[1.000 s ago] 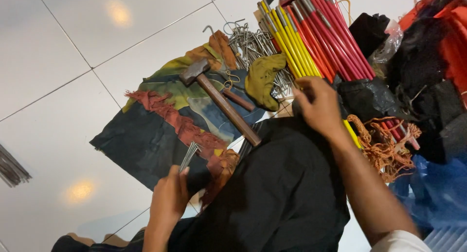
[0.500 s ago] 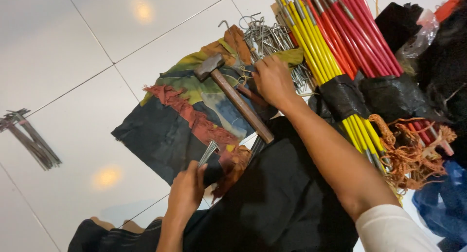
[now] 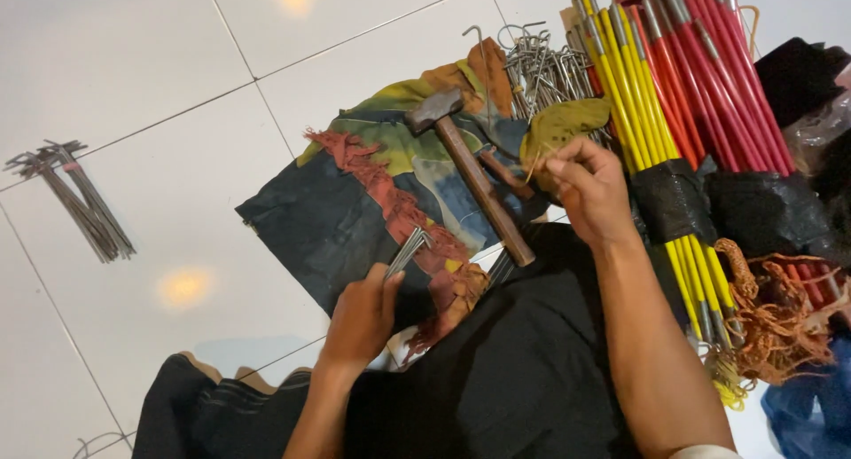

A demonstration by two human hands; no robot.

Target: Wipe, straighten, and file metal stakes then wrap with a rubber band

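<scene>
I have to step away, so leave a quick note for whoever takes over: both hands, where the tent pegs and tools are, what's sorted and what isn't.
Left hand: gripping a small bunch of metal pegs.
Right hand: pinching a thin rubber band near the olive cloth.
Hammer lies on the patterned cloth.
Done: one banded peg bundle set aside on the tiles.
Left: the loose peg pile beside the yellow and red poles; the held bunch is not banded yet.
</scene>
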